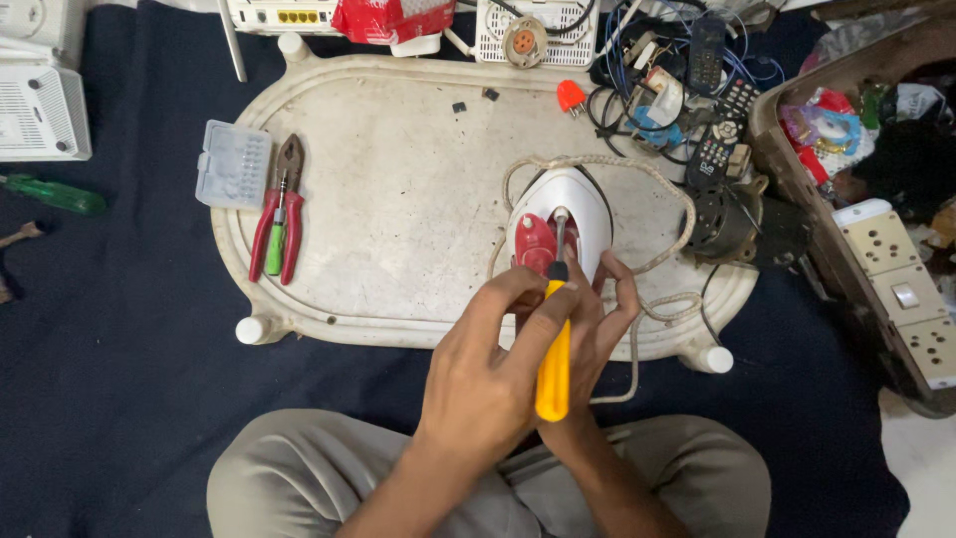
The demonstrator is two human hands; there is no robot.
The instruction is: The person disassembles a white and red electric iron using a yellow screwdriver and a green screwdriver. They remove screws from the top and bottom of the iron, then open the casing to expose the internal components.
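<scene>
Yellow-handled screwdriver (554,351) pinched in left hand (488,374), tip down on white-and-red iron (558,231); right hand (602,324) cups iron's near end, bracing it on tray (398,199).

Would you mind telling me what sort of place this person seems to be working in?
Probably an informal home repair spot on the floor: an opened clothes iron on a white tray, red-handled pliers, and a pile of remote controls.

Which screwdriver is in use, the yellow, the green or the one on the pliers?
The yellow-handled screwdriver: the left hand grips it, tip on the iron. The green screwdriver lies far left on the cloth; the small one lies on the pliers.
</scene>
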